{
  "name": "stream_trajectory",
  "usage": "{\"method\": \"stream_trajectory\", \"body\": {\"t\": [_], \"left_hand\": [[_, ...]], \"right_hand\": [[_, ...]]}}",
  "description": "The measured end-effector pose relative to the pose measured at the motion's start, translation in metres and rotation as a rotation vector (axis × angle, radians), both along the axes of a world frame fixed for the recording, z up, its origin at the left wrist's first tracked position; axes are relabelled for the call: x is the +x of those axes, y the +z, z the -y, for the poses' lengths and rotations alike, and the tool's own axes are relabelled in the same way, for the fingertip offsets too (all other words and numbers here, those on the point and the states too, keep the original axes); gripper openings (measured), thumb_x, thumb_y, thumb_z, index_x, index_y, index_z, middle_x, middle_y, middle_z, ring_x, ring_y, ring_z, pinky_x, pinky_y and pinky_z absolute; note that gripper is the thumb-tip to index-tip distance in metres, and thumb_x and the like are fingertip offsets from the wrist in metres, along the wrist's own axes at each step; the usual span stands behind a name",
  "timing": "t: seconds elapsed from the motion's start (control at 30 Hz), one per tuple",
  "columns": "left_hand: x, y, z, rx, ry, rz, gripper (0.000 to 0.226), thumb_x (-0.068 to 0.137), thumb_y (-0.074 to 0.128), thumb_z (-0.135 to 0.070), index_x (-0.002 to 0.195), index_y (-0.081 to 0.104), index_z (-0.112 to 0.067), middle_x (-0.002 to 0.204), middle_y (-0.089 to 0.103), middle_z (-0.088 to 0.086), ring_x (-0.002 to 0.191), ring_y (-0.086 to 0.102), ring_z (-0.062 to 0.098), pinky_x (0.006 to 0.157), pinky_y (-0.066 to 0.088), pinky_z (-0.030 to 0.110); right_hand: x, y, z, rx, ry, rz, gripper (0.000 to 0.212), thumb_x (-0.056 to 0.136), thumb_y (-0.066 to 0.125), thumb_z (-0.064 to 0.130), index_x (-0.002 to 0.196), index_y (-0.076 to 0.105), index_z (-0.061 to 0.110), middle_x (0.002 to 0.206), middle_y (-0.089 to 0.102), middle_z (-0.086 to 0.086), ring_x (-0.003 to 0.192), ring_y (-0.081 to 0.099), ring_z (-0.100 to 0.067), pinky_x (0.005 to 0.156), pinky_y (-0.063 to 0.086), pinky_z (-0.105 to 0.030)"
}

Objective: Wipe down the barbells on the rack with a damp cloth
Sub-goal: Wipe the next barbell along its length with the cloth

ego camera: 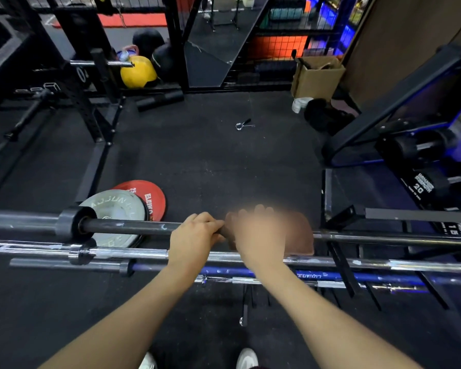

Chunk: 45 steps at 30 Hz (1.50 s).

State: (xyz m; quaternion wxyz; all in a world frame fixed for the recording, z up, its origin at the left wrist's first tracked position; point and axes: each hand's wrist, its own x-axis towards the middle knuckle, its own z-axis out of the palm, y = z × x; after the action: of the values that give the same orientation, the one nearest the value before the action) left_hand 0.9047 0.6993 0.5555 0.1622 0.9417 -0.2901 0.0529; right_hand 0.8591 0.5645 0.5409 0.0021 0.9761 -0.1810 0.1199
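Left hand (194, 230) grips dark barbell (133, 227) running left-right, blurred right hand (258, 233) clamps brown cloth (300, 235) on it just beside.

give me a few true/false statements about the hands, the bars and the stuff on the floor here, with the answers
1. The left hand grips the dark barbell. True.
2. The right hand holds a blue cloth. False: the cloth is reddish brown, blurred.
3. A red weight plate lies on the floor. True.
4. A spring collar is clamped on the dark barbell. False: it lies loose on the floor.
5. The yellow ball sits beside the dumbbells. False: it is far left, by the cage.
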Motion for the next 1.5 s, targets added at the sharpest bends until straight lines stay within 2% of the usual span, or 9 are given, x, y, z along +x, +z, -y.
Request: {"method": "stream_trajectory", "body": {"t": [0.2,0.4,0.57,0.63,0.77,0.9,1.13,1.4,1.5], "left_hand": [[0.004,-0.001,-0.002,0.002,0.009,-0.019,0.024,0.067,0.083,-0.027,0.090,0.075,-0.027,0.084,0.066,-0.009,0.075,0.059,0.017,0.050,0.043,0.027],[-0.001,0.006,-0.004,0.065,0.023,-0.113,0.023,0.088,0.061,-0.037,0.110,0.066,-0.039,0.106,0.060,-0.013,0.098,0.051,0.010,0.065,0.040,0.025],[0.008,0.007,-0.004,0.040,0.009,-0.133,0.018,0.088,0.061,-0.038,0.105,0.067,-0.039,0.102,0.059,-0.011,0.096,0.050,0.011,0.066,0.043,0.025],[0.008,0.007,-0.003,0.028,-0.006,-0.129,0.024,0.084,0.063,-0.042,0.106,0.068,-0.035,0.103,0.060,-0.010,0.098,0.052,0.013,0.068,0.043,0.026],[0.011,0.005,-0.024,0.049,-0.005,-0.029,0.037,0.070,0.077,-0.040,0.101,0.073,-0.021,0.095,0.067,-0.003,0.089,0.059,0.024,0.068,0.045,0.032],[0.014,0.003,-0.041,0.030,0.027,0.049,0.031,0.066,0.084,-0.028,0.094,0.075,-0.019,0.085,0.067,-0.004,0.076,0.061,0.025,0.055,0.043,0.029],[0.011,-0.006,-0.038,0.008,0.031,0.125,0.029,0.054,0.090,-0.024,0.078,0.075,-0.017,0.074,0.064,-0.004,0.062,0.060,0.022,0.042,0.042,0.025],[0.013,-0.007,-0.035,-0.006,0.054,0.128,0.027,0.064,0.085,-0.025,0.088,0.076,-0.019,0.080,0.066,-0.004,0.069,0.061,0.022,0.047,0.039,0.025],[0.012,-0.007,-0.038,-0.010,0.042,0.117,0.028,0.066,0.084,-0.027,0.092,0.076,-0.020,0.081,0.066,-0.005,0.071,0.060,0.021,0.048,0.035,0.022]], "right_hand": [[0.034,0.024,0.008,0.227,0.029,-0.341,0.049,0.102,0.021,0.036,0.111,0.066,0.019,0.117,0.064,-0.006,0.114,0.049,-0.028,0.095,0.030,-0.046],[-0.008,0.008,-0.007,0.128,0.016,-0.044,0.041,0.092,0.034,0.041,0.110,0.065,0.021,0.096,0.062,-0.004,0.091,0.057,-0.026,0.088,0.035,-0.041],[-0.023,0.025,0.020,0.456,0.259,-0.097,0.063,0.092,0.051,0.040,0.146,0.030,0.018,0.141,0.042,-0.006,0.129,0.039,-0.027,0.108,0.028,-0.040],[-0.025,0.031,0.052,0.315,0.443,-0.102,0.069,0.085,0.054,0.054,0.145,0.035,0.026,0.147,0.037,-0.009,0.130,0.042,-0.029,0.107,0.034,-0.043],[-0.024,0.014,0.088,0.080,0.677,-0.227,0.079,0.079,0.045,0.072,0.147,0.030,0.033,0.146,0.042,-0.005,0.131,0.044,-0.025,0.109,0.033,-0.047],[-0.014,0.004,0.071,0.004,0.621,-0.057,0.065,0.084,0.038,0.067,0.141,0.037,0.035,0.135,0.055,-0.001,0.108,0.060,-0.024,0.077,0.054,-0.033],[-0.007,-0.005,0.051,-0.121,0.541,0.020,0.061,0.083,0.032,0.068,0.118,0.063,0.029,0.085,0.061,-0.005,0.063,0.054,-0.024,0.050,0.040,-0.029],[0.021,0.017,0.028,0.052,0.237,-0.216,0.049,0.100,0.023,0.052,0.110,0.061,0.024,0.104,0.063,-0.005,0.098,0.059,-0.029,0.070,0.039,-0.037],[0.008,0.013,0.015,-0.012,0.170,-0.115,0.046,0.097,0.028,0.050,0.096,0.066,0.024,0.087,0.063,-0.002,0.083,0.059,-0.027,0.068,0.037,-0.035]]}}
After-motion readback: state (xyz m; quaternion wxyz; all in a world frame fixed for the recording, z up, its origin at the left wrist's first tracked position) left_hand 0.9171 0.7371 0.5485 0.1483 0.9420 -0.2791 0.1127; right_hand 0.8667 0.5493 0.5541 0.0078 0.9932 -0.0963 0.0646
